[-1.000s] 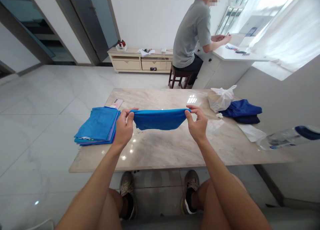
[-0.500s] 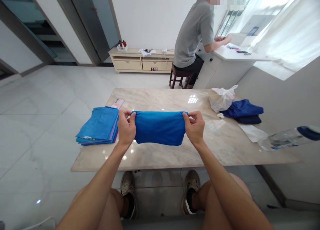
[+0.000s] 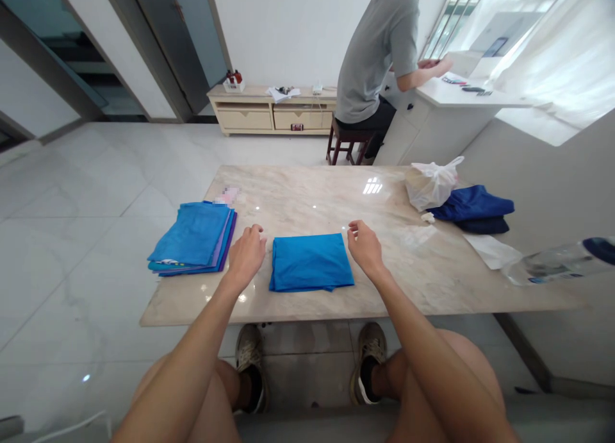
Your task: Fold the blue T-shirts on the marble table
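Note:
A folded blue cloth (image 3: 311, 263) lies flat on the marble table (image 3: 307, 199), in front of me. My left hand (image 3: 247, 250) hovers just left of it, fingers loosely curled and apart, holding nothing. Off the cloth's right top corner is my right hand (image 3: 365, 244), also empty with its fingers parted. Neither hand touches the cloth. To the left of my left hand sits a stack of folded cloths (image 3: 189, 238) in blue and purple, with a light blue one on top.
At the table's right are a white plastic bag (image 3: 432, 183), dark blue fabric (image 3: 473, 206), a paper sheet (image 3: 492, 250) and a clear bottle (image 3: 552, 263) lying tilted. A person (image 3: 377, 52) sits on a stool beyond the table, by a white desk (image 3: 461, 93).
Both hands have let go of the blue cloth, which was held up stretched between them and now rests on the table. The hands have drawn apart from its edges.

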`<state>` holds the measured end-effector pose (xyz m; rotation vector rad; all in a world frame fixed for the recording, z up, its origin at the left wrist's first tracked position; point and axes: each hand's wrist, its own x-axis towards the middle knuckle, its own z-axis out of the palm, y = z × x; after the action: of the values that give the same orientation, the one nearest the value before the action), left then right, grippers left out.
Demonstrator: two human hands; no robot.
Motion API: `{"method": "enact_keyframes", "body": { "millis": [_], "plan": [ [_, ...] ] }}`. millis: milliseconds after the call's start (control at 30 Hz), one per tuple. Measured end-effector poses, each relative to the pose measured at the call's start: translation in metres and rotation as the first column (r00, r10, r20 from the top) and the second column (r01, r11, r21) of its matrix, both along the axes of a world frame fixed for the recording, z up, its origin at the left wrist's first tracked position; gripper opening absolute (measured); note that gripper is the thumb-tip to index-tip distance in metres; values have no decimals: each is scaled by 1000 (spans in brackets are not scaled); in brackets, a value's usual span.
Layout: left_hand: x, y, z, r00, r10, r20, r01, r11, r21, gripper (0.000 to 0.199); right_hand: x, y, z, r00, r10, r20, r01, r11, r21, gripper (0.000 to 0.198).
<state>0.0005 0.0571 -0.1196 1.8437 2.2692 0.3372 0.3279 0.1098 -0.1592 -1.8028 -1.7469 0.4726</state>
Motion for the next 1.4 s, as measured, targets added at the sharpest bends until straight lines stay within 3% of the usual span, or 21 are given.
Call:
{"method": "enact_keyframes", "body": {
  "millis": [133,233,400,500,667,833,1100,1400],
  "plan": [
    [7,-9,6,995,-75,-64,69,993,-100,27,0,-6,0,984,120,135,-129,989,65,27],
    [16,-12,0,982,-178,-59,171,980,-105,27,-5,-10,-3,956,212,201,-230,971,71,31],
    [43,-15,-32,902,-429,-37,431,900,65,40,-29,-25,-18,868,385,312,-429,899,85,41],
    [59,-11,-58,878,-477,-43,477,863,163,49,-43,-34,-32,818,465,340,-524,845,104,49],
    [80,-5,-94,881,-467,-70,472,861,190,58,-53,-37,-51,799,499,336,-550,832,72,56],
    [91,-4,-113,877,-463,-128,479,861,169,62,-57,-33,-62,761,536,364,-574,819,-6,60],
    [88,-6,-120,858,-481,-181,505,855,123,65,-57,-33,-77,769,530,356,-554,832,-43,65],
    [84,-15,-124,850,-489,-193,514,852,104,71,-52,-34,-78,781,503,371,-536,844,-15,63]
  ]
}}
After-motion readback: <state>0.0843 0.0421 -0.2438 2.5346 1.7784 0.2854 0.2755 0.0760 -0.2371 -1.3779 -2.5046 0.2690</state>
